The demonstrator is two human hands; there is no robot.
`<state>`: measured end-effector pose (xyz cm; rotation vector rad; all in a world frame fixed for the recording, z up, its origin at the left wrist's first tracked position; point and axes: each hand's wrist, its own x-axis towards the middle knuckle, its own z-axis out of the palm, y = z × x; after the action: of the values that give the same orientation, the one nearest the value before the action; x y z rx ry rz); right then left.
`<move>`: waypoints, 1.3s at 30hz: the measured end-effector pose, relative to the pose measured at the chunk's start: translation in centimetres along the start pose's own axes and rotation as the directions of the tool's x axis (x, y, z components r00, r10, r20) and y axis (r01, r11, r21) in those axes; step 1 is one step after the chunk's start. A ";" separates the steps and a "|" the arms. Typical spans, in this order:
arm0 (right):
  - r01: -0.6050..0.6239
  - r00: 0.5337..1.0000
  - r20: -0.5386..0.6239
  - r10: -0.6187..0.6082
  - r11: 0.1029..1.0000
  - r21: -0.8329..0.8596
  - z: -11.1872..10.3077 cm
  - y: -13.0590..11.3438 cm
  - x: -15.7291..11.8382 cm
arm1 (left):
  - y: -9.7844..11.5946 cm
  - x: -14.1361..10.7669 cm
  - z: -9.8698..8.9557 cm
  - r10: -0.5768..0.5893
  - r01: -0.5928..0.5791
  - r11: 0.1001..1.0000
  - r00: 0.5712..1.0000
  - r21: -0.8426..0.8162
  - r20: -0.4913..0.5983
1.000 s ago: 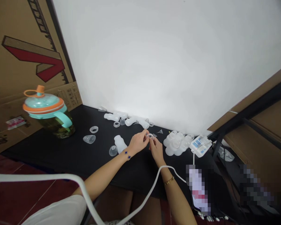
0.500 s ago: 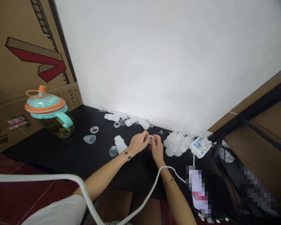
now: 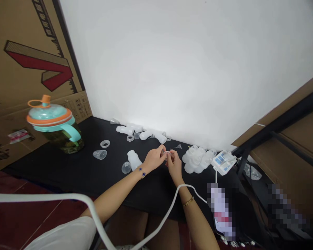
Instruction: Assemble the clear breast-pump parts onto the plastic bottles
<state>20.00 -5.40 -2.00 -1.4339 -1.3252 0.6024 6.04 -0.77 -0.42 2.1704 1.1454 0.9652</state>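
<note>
Between the fingertips of both hands is a small clear ring-like piece [image 3: 167, 155]. My left hand [image 3: 155, 158] pinches it from the left, and my right hand [image 3: 174, 165] grips its right side. Just left of my left wrist lie a milky bottle [image 3: 134, 160] and a clear dome cap [image 3: 126, 167]. Farther left are a loose ring [image 3: 105, 143] and a clear cap [image 3: 99, 154]. To the right of my right hand, several milky bottles [image 3: 197, 159] with clear tops lie clustered. More milky bottles [image 3: 146, 134] lie along the wall.
A teal and orange lidded jug [image 3: 54, 121] stands at the left of the black table [image 3: 94, 180]. A white power strip [image 3: 224, 162] and a partly blurred phone [image 3: 221, 211] lie at the right. A white cable [image 3: 172, 205] crosses over my right forearm.
The clear ring-like piece has tilted slightly between my fingers. My right fingers have shifted a little around it; the rest looks the same.
</note>
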 end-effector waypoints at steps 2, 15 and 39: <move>0.004 1.000 0.003 -0.004 1.000 0.001 0.0 0.1 0.0 | 0.0 0.0 0.0 -0.001 0.001 1.000 1.000 -0.010 0.000; -0.036 0.999 0.030 0.034 0.996 0.088 0.0 0.3 0.2 | 0.3 0.2 -0.6 -0.042 0.045 0.993 0.999 -0.112 0.024; -0.314 0.948 0.141 0.284 0.779 0.543 -1.4 -0.6 1.2 | 0.2 0.7 -0.9 -0.049 0.035 0.860 0.999 -0.510 -0.015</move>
<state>21.27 -4.84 -0.65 -1.1366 -0.8451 1.1460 5.68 -0.19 0.51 1.7002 0.8214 1.1315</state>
